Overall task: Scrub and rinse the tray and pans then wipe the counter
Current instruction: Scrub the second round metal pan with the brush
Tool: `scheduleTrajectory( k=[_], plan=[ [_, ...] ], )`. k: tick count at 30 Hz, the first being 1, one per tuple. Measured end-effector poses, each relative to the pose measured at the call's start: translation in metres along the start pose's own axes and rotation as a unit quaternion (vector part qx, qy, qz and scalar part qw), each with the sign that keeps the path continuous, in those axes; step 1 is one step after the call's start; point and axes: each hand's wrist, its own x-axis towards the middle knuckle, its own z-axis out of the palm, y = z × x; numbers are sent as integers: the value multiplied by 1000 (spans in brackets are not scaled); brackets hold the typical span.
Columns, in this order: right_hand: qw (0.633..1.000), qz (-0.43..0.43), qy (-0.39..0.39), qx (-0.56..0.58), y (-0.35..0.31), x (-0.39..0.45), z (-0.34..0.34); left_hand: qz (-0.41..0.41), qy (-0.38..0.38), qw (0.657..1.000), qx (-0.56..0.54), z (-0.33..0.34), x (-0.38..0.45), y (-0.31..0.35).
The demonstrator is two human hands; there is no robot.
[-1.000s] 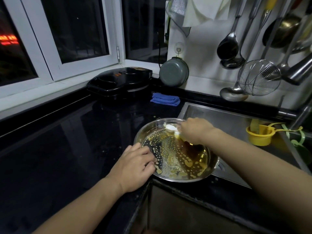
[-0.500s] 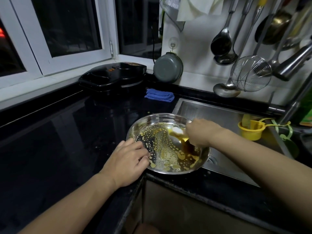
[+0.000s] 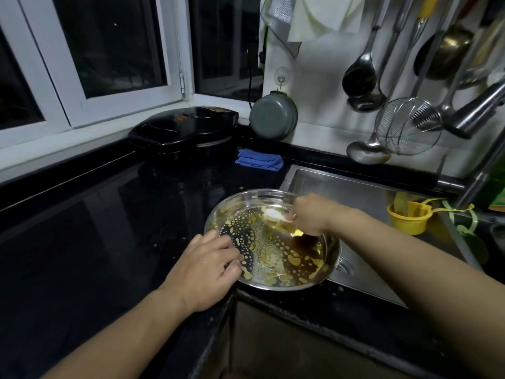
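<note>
Left hand (image 3: 203,272) fingers curled on greasy tray (image 3: 332,258) rim, right hand (image 3: 308,214) gripping white scrubber (image 3: 272,214) inside

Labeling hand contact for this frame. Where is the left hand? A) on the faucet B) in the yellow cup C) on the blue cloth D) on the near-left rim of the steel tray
D: the left hand lies over the near-left rim of the steel tray, while the blue cloth, yellow cup and faucet are all untouched and away from it.
</note>
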Motion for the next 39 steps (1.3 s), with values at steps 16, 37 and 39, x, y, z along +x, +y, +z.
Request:
scheduleTrajectory(
  k=[16, 37, 39],
  plan=[
    [998, -55, 25, 20, -73, 14, 7, 8, 2, 999, -35, 0, 0, -2],
    [976, -168, -116, 74, -55, -12, -9, -26, -5, 996, -89, -4, -2, 0],
    [988, -137, -61, 44, -55, 2, -12, -22, -4, 995, -92, -5, -2, 0]
  ],
)
